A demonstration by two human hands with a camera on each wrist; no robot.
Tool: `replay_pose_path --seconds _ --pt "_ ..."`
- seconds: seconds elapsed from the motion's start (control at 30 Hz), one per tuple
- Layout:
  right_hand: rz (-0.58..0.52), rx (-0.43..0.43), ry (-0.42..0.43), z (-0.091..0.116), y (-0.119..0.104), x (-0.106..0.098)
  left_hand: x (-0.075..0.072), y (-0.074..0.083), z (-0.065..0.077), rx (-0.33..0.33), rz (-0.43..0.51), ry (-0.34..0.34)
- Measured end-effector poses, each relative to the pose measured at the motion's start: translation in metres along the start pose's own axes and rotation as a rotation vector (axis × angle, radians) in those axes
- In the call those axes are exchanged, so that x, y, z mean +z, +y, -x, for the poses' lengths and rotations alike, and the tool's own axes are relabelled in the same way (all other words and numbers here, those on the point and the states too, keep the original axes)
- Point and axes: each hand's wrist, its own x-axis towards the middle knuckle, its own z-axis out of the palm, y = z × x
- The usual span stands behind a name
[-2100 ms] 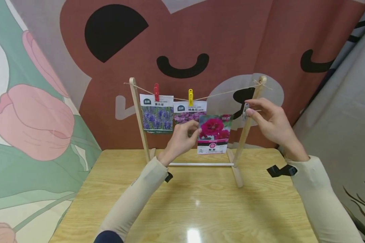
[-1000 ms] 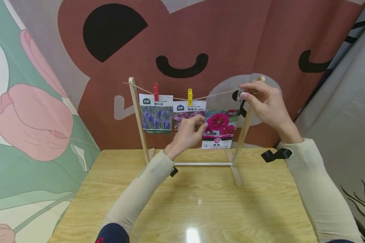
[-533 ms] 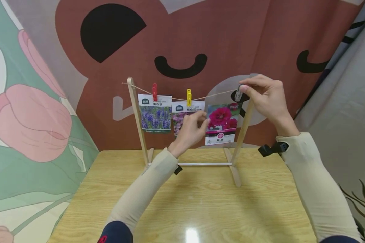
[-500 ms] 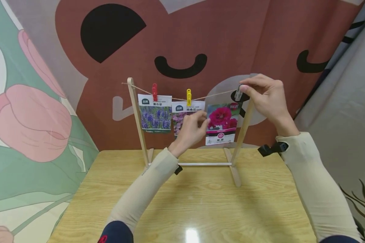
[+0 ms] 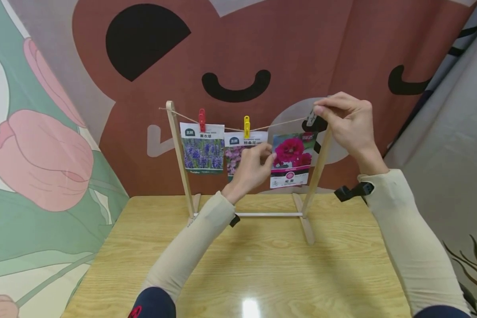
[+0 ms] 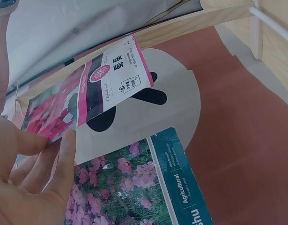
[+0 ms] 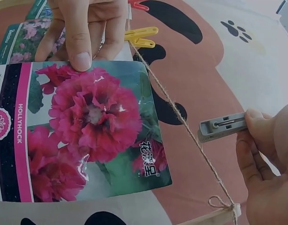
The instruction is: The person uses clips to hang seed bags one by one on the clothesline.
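Note:
My left hand [image 5: 249,171] pinches the left edge of a hollyhock seed packet [image 5: 291,154] between thumb and fingers. The packet shows magenta flowers and is held upright below the right part of a sagging twine [image 7: 169,98]. A grey clothespin [image 7: 223,125] is pinched at its handle end by my right hand [image 5: 351,126]. Its nose points at the twine, close beside it, above the packet's top edge. Two more packets hang from the twine: a lavender packet [image 5: 202,152] under a red clothespin [image 5: 202,120] and a pink-flowered packet [image 6: 120,187] under a yellow clothespin [image 5: 247,126], partly hidden by my left hand.
The twine runs between two wooden posts, the left post [image 5: 179,154] and the right post [image 5: 319,168], joined low down by a white rod [image 5: 270,215]. The frame stands at the back of a wood-grain table [image 5: 238,260], before a printed curtain [image 5: 294,44].
The hollyhock packet has moved up and right with my left hand, toward the twine. My right hand has risen and shifted slightly left, bringing the grey clothespin up to the twine.

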Motion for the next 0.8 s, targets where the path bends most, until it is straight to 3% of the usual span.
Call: replay_pose_path --seconds 0.3,0.8 --pt "-0.012 -0.01 0.007 -0.0022 0.0013 0.006 0.0003 0.0001 -0.0014 0.0 -0.009 0.011" --pt "0.0 0.011 0.033 -0.0025 -0.0027 0.0083 -0.0018 0.0052 0.0001 -0.035 0.027 -0.027"
